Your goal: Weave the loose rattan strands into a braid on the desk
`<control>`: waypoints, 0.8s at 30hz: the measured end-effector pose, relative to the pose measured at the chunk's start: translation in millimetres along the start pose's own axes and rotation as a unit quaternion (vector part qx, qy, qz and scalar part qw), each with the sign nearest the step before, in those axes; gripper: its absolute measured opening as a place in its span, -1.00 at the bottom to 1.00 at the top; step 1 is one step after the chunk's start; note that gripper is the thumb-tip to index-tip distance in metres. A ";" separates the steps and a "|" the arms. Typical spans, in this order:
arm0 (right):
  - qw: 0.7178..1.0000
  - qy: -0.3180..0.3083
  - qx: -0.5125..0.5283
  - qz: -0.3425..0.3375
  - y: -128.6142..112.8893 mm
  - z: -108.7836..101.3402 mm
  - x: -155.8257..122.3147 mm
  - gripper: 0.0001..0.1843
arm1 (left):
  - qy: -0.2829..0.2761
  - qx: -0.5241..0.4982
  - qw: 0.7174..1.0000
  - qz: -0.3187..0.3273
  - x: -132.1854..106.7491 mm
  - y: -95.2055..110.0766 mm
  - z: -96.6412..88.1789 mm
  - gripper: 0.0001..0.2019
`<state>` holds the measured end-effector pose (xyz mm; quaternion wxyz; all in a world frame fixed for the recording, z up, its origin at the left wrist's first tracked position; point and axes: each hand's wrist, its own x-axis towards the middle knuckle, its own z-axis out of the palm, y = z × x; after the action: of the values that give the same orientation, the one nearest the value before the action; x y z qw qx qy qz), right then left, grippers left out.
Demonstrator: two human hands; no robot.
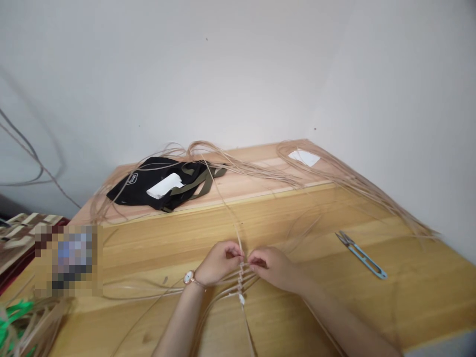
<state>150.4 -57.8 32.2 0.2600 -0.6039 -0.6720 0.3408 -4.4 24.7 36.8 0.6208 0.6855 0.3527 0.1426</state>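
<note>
A narrow woven piece of thin tan cane strands (240, 281) lies on the wooden table in front of me, its loose ends fanning out to both sides. My left hand (219, 263), with a watch (189, 277) on its wrist, pinches a strand at the far end of the weave. Just right of it, my right hand (275, 268) is closed, thumb and fingertips together on a cane strand beside the weave. A small white bit (241, 299) sits at the near end, where one strand runs toward me.
Blue-handled thread snips (362, 255) lie at right. Behind are a black bag (130, 186) with a white paper (163, 186) on it and long cane bundles (357, 186). A blurred-out item (74, 260) and green material (15, 317) are at left. A wall rises behind the table.
</note>
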 end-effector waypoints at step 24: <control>0.972 0.009 0.192 0.134 -1.1 20.5 22.5 -0.76 | 0.075 0.022 0.997 0.019 -0.4 -4.7 -1.1 -0.84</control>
<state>131.0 -38.5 18.7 0.3292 -0.6304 -0.5045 0.4896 -6.8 25.2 32.6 0.5744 0.6930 0.3884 0.1972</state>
